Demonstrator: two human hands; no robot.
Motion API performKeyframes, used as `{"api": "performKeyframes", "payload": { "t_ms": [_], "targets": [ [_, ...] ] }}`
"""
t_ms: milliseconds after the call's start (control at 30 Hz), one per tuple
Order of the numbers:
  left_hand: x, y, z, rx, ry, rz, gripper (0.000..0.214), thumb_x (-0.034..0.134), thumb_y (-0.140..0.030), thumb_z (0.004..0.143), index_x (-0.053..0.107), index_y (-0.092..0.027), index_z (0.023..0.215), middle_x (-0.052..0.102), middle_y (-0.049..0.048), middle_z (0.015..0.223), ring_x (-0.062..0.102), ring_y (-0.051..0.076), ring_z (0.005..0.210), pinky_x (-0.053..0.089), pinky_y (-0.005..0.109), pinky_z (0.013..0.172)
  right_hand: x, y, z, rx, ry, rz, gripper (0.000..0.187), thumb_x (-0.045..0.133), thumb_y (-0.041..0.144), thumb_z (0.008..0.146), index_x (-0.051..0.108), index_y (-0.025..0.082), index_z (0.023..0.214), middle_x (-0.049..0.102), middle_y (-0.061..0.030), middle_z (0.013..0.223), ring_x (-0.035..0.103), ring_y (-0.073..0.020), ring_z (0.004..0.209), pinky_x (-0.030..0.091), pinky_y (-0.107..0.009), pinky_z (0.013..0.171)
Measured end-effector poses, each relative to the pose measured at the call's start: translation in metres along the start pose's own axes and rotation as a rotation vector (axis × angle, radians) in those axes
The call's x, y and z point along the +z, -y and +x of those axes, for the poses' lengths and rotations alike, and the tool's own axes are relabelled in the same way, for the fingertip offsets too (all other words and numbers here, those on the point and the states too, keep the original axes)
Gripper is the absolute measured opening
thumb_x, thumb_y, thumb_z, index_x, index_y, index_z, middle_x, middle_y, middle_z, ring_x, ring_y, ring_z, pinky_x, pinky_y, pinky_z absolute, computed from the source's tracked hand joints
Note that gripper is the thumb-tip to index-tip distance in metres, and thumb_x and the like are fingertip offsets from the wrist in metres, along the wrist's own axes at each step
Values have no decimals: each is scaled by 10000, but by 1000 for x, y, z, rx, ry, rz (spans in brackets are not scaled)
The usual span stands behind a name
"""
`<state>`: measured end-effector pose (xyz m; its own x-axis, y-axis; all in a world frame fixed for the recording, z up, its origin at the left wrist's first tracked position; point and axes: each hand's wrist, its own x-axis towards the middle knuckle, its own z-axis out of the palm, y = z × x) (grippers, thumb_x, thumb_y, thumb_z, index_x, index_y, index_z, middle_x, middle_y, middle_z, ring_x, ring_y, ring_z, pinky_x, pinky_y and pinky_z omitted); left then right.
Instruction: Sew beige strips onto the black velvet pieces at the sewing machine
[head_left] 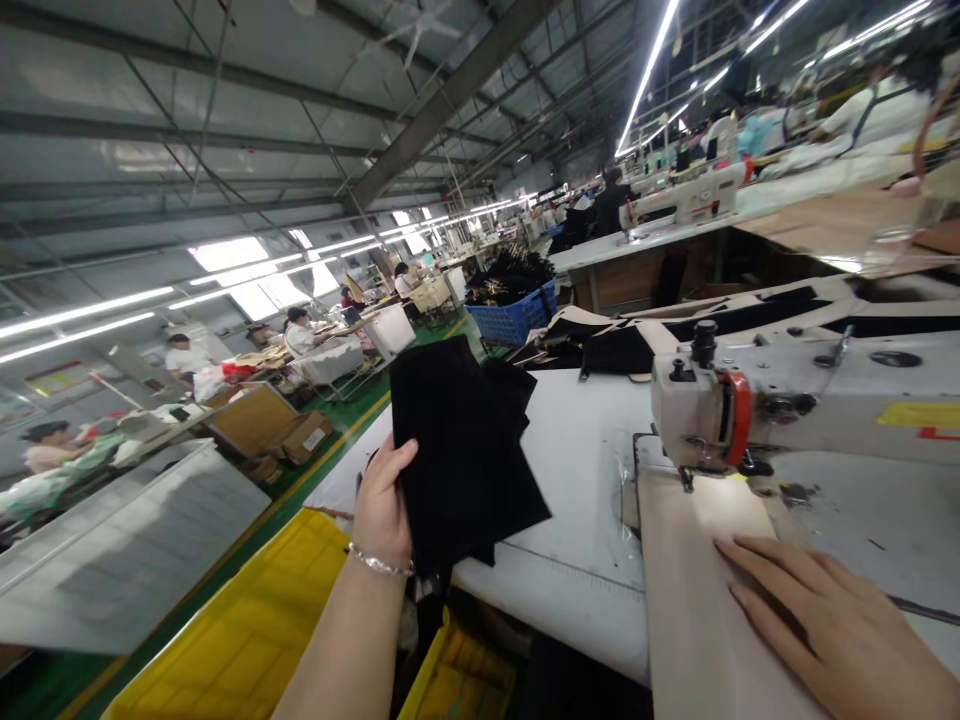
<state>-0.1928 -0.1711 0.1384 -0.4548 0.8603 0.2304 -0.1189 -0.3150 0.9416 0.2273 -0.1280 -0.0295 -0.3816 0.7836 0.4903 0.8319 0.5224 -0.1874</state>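
Left fingers (390, 470) clench black fabric (465, 450); right fingers (780, 580) lie flat on beige cloth (697, 600), lower right: slipping toward the sewing-machine head (694, 410) risks injury.

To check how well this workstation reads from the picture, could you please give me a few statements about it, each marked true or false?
The left hand grips a stack of black fabric. True.
The right hand lies flat on a beige sheet. True.
The bracelet is on the right wrist. False: it is on the left wrist.
The sewing machine is black. False: it is off-white with a red part.
The basket is yellow. False: it is blue, heaped with black pieces.
A co-worker in white is at a distant table. True.
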Motion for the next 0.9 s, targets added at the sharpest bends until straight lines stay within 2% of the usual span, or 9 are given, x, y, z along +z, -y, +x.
{"api": "performKeyframes", "payload": {
  "t_ms": [67,133,233,300,400,567,733,833,900],
  "targets": [
    [20,18,-14,-69,72,62,580,628,-367,817,471,-164,1338,629,124,1202,632,277,1078,521,444,961,-7,3,8,-12,52,-97,466,461,509,904,585,271,1286,578,-41,1251,545,-265,1078,400,-483,968],
    [38,49,-30,-63,135,374,661,627,-354,825,379,-169,1409,559,169,1306,565,327,1194,483,529,999,-12,7,18,-3,67,-163,447,424,482,932,560,282,1308,558,-42,1269,523,-267,1116,397,-482,955],
    [65,95,-47,332,310,1077,767,619,-148,787,295,-265,1472,227,122,1566,203,348,1453,229,622,1160,-16,10,29,-13,53,-198,429,400,443,952,516,317,1346,510,-25,1347,484,-258,1190,369,-477,979],
    [85,116,-43,547,477,1317,663,520,-124,852,315,-268,1466,147,88,1594,93,306,1483,160,594,1194,-17,11,32,-23,61,-197,424,391,427,960,505,321,1354,494,-15,1372,467,-250,1216,349,-470,1001],
    [120,138,-9,534,683,1359,484,399,-241,954,363,-174,1432,308,143,1527,219,281,1455,239,535,1181,-20,13,33,-10,87,-196,422,377,421,966,504,313,1354,490,-14,1384,459,-253,1225,340,-470,1006],
    [162,160,48,410,745,1312,326,555,-327,890,580,-111,1133,607,164,1136,556,298,1131,439,481,999,-28,16,33,-1,109,-174,421,371,396,972,497,294,1361,489,-24,1389,458,-255,1225,342,-470,1011],
    [169,154,26,373,909,1163,249,639,-328,825,580,-224,1044,648,15,1026,611,176,951,498,282,835,-28,17,36,3,112,-101,370,388,332,971,540,220,1289,525,-44,1328,452,-228,1213,336,-420,1054],
    [174,151,1,328,930,1131,226,591,-397,858,588,-243,1024,657,-4,885,621,180,830,493,284,729,-25,16,38,16,109,-88,369,402,370,974,526,208,1281,527,-39,1308,440,-227,1204,349,-416,1044],
    [180,153,-10,318,880,1137,193,546,-379,882,589,-217,979,648,26,894,615,201,845,488,319,762,-24,16,39,13,129,-90,412,391,394,981,474,215,1342,509,-34,1328,425,-225,1213,351,-420,1044]
  ]
}}
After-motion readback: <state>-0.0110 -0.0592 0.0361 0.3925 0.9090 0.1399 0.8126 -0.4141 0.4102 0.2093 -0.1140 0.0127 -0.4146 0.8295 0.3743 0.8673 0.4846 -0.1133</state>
